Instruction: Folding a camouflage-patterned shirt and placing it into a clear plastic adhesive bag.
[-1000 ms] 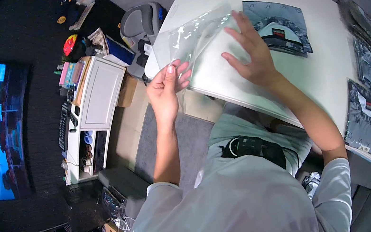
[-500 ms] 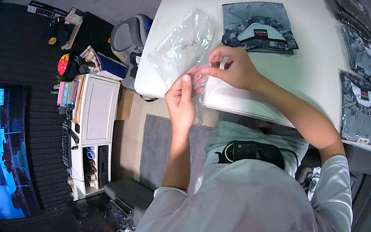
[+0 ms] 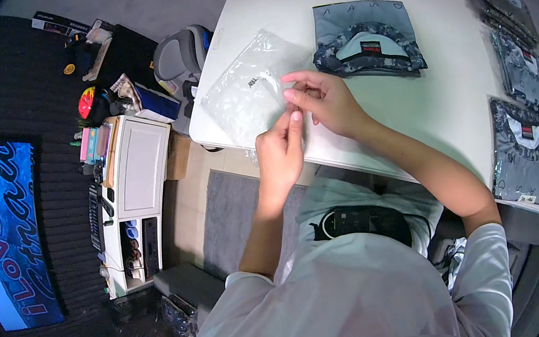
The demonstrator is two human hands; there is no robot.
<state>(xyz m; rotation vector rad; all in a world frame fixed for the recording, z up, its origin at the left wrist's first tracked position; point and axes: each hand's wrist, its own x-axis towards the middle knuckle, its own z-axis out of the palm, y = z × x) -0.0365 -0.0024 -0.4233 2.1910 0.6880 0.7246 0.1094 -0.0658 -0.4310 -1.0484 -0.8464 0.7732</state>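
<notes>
A clear plastic bag (image 3: pixel 245 95) lies partly on the white table, its near edge drawn up to my hands. My left hand (image 3: pixel 281 156) is closed on that edge, thumb pressed over the fingers. Close beside it, my right hand (image 3: pixel 325 101) pinches the bag's edge between thumb and fingertips. What exactly lies between the right fingertips is too fine to make out, as the film is see-through. Just beyond my right hand, a folded grey shirt (image 3: pixel 368 42) with a camouflage-patterned collar area rests flat on the table.
Folded shirts in clear bags (image 3: pixel 523 148) line the right side of the white table (image 3: pixel 443 114). To the left stand a grey child seat (image 3: pixel 180 60) and a white cabinet (image 3: pixel 137 167) with items on top. A lit screen (image 3: pixel 8 235) hangs at far left.
Both hands have come closer together, the left moving right and the right shifting slightly left. The bag now lies flatter on the table. The picture on the screen has changed.
</notes>
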